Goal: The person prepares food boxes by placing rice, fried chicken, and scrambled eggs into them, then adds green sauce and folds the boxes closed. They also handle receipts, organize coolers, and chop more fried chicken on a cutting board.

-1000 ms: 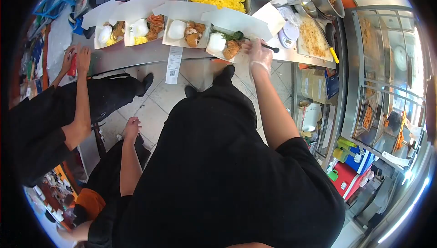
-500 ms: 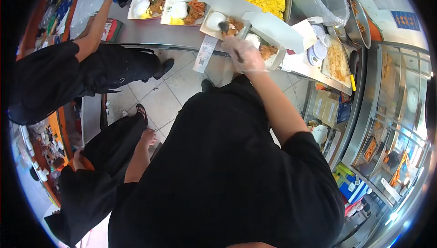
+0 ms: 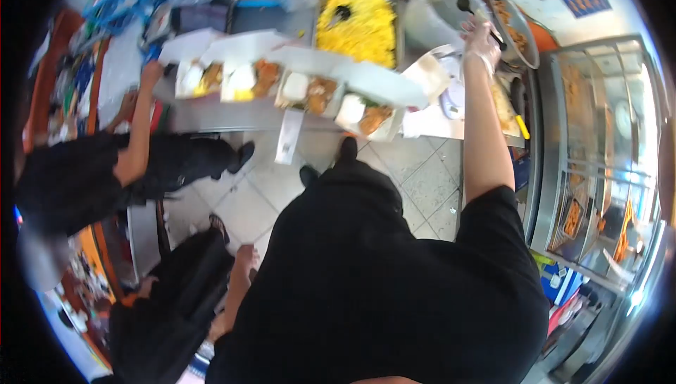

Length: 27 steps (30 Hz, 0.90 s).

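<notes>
My right hand (image 3: 481, 42), in a clear plastic glove, grips a black serving spoon (image 3: 463, 5) above the counter's right side. Behind it stands a large translucent tub (image 3: 427, 21); a metal bowl of browned food (image 3: 514, 32) is close by on the right. At the lower left hangs my left hand (image 3: 245, 257), bare and away from the counter, its fingers blurred. Open takeaway boxes line the counter edge; the rightmost box (image 3: 401, 120) and the box beside it (image 3: 282, 95) hold white rice and brown pieces.
Yellow rice (image 3: 359, 28) fills a metal tray at the back. A scale (image 3: 454, 91) and a board with a yellow-handled knife (image 3: 522, 127) are on the right. A receipt (image 3: 287, 137) hangs off the edge. Two people in black stand at left, one with a hand (image 3: 151, 74) near the boxes.
My right hand, with the spoon, has moved from the boxes up and right to beside the tub. The view has shifted, showing blue racks at the back left.
</notes>
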Tool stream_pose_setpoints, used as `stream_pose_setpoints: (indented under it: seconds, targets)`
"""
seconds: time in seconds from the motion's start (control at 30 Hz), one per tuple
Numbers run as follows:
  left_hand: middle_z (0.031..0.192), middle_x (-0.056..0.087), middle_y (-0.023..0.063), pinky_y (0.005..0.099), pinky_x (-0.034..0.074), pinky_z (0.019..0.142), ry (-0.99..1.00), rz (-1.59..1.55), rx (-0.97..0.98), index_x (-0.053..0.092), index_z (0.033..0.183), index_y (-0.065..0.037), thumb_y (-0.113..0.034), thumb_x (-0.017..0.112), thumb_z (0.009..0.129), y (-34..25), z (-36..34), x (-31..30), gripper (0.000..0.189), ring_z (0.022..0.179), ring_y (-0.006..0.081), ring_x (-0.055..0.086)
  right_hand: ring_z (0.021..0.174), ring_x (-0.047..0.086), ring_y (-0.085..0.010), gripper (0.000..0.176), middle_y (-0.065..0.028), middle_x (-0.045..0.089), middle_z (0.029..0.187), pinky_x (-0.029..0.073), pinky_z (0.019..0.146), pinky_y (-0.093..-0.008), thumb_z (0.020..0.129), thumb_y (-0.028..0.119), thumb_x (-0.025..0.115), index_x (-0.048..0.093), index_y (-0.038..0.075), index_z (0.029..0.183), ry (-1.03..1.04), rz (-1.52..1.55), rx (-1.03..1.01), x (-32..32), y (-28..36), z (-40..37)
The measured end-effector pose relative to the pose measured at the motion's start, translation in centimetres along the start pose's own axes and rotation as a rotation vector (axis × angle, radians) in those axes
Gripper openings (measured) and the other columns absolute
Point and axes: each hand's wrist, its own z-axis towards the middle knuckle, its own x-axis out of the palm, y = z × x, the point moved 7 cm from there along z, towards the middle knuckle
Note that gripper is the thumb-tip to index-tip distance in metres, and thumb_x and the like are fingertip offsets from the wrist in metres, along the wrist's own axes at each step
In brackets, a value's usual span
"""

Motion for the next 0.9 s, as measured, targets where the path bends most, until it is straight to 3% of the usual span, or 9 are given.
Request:
stream_pose_setpoints:
  seconds: [0.07, 0.1, 0.13, 0.17, 0.23, 0.47, 0.57, 0.73, 0.9]
  targets:
    - [0.065, 0.041, -0.0014, 0.0345, 0.033, 0.041, 0.075, -0.181, 0.072, 0.046, 0.074, -0.023, -0.038, 0.04, 0.092, -0.6, -1.7, 2.2, 0.025, 0.057, 0.0208, 0.046, 0.081, 0.071, -0.0226, 0.04, -0.0128, 0.073, 0.09, 0.055, 0.067, -0.0346, 0.098, 0.032, 0.048, 0.07, -0.001, 0.101, 0.1, -0.446, -0.013, -0.4, -3.6, 8.7]
    - [0.065, 0.04, -0.0016, 0.0344, 0.033, 0.041, -0.207, 0.125, 0.161, 0.045, 0.075, -0.023, -0.037, 0.038, 0.095, -0.7, -3.1, 2.4, 0.026, 0.055, 0.0205, 0.044, 0.079, 0.07, -0.0254, 0.041, -0.0143, 0.072, 0.086, 0.054, 0.069, -0.037, 0.096, 0.035, 0.051, 0.071, -0.001, 0.098, 0.153, -0.701, -0.042, 0.4, -2.6, 10.0]
    - [0.065, 0.04, -0.0022, 0.0338, 0.032, 0.041, 0.371, -0.388, 0.072, 0.046, 0.075, -0.023, -0.045, 0.039, 0.093, -2.1, -5.3, 9.5, 0.029, 0.053, 0.0208, 0.043, 0.077, 0.07, -0.0281, 0.043, -0.0158, 0.072, 0.082, 0.054, 0.071, -0.0394, 0.093, 0.039, 0.054, 0.071, 0.0, 0.095, 0.208, -0.952, -0.065, 2.0, -2.0, 11.1]
    - [0.066, 0.039, -0.003, 0.0331, 0.031, 0.042, 0.195, -0.328, -0.146, 0.047, 0.075, -0.024, -0.053, 0.041, 0.089, -1.1, -6.2, 9.4, 0.033, 0.053, 0.0209, 0.041, 0.082, 0.07, -0.0306, 0.046, -0.0186, 0.071, 0.087, 0.053, 0.075, -0.0408, 0.091, 0.043, 0.056, 0.071, 0.001, 0.097, 0.237, -0.99, -0.085, 2.9, -3.7, 12.8]
    - [0.069, 0.042, -0.0011, 0.0345, 0.035, 0.047, -0.36, -0.088, 0.105, 0.049, 0.082, -0.022, -0.046, 0.045, 0.089, -0.5, -8.4, 4.0, 0.025, 0.058, 0.0218, 0.044, 0.094, 0.069, -0.0338, 0.049, -0.0223, 0.07, 0.098, 0.052, 0.083, -0.0424, 0.088, 0.046, 0.058, 0.071, 0.001, 0.101, 0.328, -1.054, -0.111, 4.9, -6.2, 15.0]
    - [0.08, 0.052, 0.0047, 0.0387, 0.047, 0.062, -0.446, -0.201, 0.211, 0.057, 0.103, -0.016, -0.024, 0.058, 0.087, 2.2, -10.7, 12.3, 0.017, 0.073, 0.0244, 0.056, 0.11, 0.063, -0.0371, 0.029, -0.0239, 0.066, 0.114, 0.049, 0.095, -0.0413, 0.086, 0.019, 0.056, 0.072, 0.001, 0.103, 0.594, -1.18, -0.015, 8.4, -14.7, 20.5]
    - [0.083, 0.057, 0.0069, 0.0367, 0.049, 0.064, -0.814, 0.469, 0.134, 0.057, 0.105, -0.01, -0.022, 0.059, 0.088, 1.0, -8.3, 16.0, 0.021, 0.076, 0.0234, 0.06, 0.108, 0.063, -0.0379, 0.03, -0.0233, 0.067, 0.111, 0.05, 0.094, -0.0428, 0.085, 0.018, 0.056, 0.072, 0.001, 0.104, 0.823, -1.233, -0.207, 11.0, -16.6, 20.4]
    - [0.089, 0.065, 0.0089, 0.032, 0.049, 0.056, -0.599, 1.107, 0.346, 0.058, 0.111, -0.005, -0.028, 0.055, 0.094, -5.3, -3.1, 28.9, 0.029, 0.069, 0.0206, 0.066, 0.1, 0.067, -0.0354, 0.029, -0.0237, 0.068, 0.103, 0.053, 0.089, -0.0407, 0.079, 0.013, 0.067, 0.07, -0.005, 0.102, 1.198, -1.456, -0.31, 13.3, -14.1, 16.7]
    - [0.096, 0.068, 0.0111, 0.0304, 0.049, 0.055, -0.718, 0.703, 0.257, 0.057, 0.118, -0.004, -0.026, 0.054, 0.095, -8.6, -1.7, 34.6, 0.033, 0.074, 0.0196, 0.069, 0.084, 0.07, -0.0275, 0.024, -0.0212, 0.069, 0.088, 0.06, 0.066, -0.0342, 0.087, 0.012, 0.068, 0.066, -0.01, 0.096, 0.817, -0.45, 0.553, 12.4, -21.7, 20.3]
